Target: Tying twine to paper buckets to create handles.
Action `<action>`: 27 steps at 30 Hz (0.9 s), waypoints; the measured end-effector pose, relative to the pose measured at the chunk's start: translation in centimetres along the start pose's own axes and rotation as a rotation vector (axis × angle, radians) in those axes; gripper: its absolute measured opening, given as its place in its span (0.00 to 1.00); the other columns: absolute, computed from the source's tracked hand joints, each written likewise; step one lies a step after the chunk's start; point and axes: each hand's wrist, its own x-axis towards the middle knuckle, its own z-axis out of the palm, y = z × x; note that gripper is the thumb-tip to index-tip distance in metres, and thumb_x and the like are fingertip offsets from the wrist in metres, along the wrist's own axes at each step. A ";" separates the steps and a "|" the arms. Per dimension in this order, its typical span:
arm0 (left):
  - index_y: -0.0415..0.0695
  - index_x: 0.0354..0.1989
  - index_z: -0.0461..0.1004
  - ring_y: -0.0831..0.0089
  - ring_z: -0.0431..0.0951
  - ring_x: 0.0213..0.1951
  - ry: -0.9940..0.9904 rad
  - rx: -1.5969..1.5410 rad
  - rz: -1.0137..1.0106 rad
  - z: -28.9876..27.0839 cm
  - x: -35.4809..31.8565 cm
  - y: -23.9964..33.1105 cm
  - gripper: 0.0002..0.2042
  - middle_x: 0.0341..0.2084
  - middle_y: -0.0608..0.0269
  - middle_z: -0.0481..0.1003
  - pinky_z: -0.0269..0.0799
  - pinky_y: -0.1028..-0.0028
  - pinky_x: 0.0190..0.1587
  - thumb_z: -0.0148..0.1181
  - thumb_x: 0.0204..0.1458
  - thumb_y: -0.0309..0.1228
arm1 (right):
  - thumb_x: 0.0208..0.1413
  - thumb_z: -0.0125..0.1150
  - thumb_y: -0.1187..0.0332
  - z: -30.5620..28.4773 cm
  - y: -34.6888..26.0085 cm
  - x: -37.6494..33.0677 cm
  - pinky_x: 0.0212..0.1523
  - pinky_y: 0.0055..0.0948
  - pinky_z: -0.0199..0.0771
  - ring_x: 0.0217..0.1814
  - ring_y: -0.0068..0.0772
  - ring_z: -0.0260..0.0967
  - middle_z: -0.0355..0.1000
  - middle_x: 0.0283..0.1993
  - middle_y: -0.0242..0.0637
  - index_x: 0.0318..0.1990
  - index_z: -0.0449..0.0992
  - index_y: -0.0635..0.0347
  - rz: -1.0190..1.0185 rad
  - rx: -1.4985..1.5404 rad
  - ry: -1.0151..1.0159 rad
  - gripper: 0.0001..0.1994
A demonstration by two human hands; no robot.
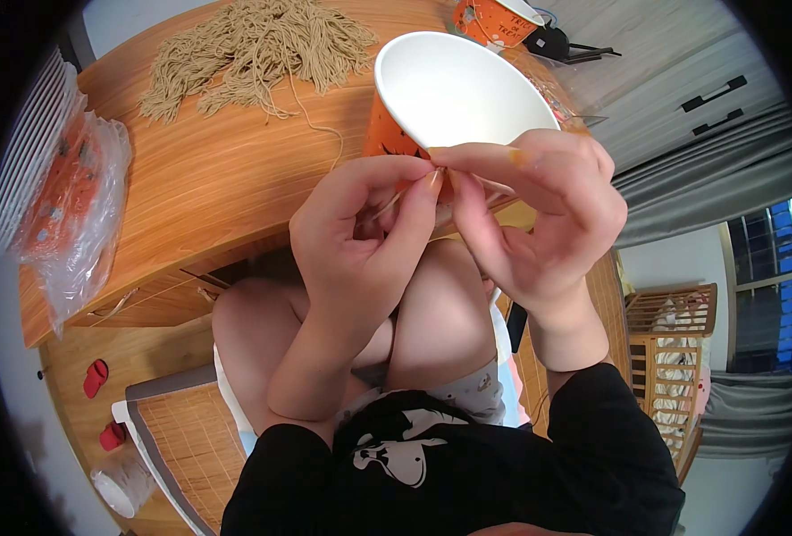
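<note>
My left hand (360, 237) and right hand (534, 210) were drawn together just above my knees, fingertips meeting at the rim of the orange paper cup (454, 94), which stood at the near edge of the wooden table (217, 179) with its white inside tipped toward me. Between thumb and forefinger of both hands I pinched a thin tan strand (394, 202); only a short sliver of it showed between my left fingers, the rest was buried under them, and I could not tell how it ran on toward the cup. My hands covered the lower front of the cup, so its foot was hidden. Farther back on the table lay a loose heap of tan yarn (257, 49), one thread trailing forward toward the cup. At the left edge sat a clear plastic bag of orange things (70, 210) (too blurred and crumpled to name), and a second orange cup (496, 20) was cut off at the top.
</note>
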 end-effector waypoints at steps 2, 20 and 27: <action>0.35 0.41 0.77 0.94 0.72 0.29 -0.010 -0.012 0.008 0.1 0.0 -0.1 0.05 0.30 0.71 0.78 0.62 0.91 0.27 0.61 0.57 0.16 | 0.43 0.73 0.74 0.4 0.3 -0.1 0.48 0.28 0.54 0.38 0.24 0.69 0.73 0.33 0.23 0.42 0.79 0.52 0.017 0.043 -0.035 0.16; 0.33 0.44 0.74 0.84 0.79 0.38 -0.071 -0.088 -0.066 0.0 0.0 0.1 0.06 0.36 0.63 0.80 0.75 0.84 0.43 0.59 0.59 0.16 | 0.46 0.74 0.76 1.3 1.1 -0.9 0.53 0.29 0.58 0.40 0.30 0.72 0.77 0.42 0.28 0.52 0.66 0.59 0.030 0.270 0.052 0.27; 0.33 0.44 0.74 0.83 0.79 0.41 -0.070 -0.180 -0.034 0.1 0.1 0.1 0.06 0.38 0.61 0.80 0.75 0.84 0.44 0.57 0.60 0.17 | 0.52 0.69 0.79 1.0 0.6 -0.7 0.45 0.29 0.75 0.44 0.31 0.78 0.72 0.48 0.36 0.54 0.62 0.63 0.100 0.289 0.033 0.25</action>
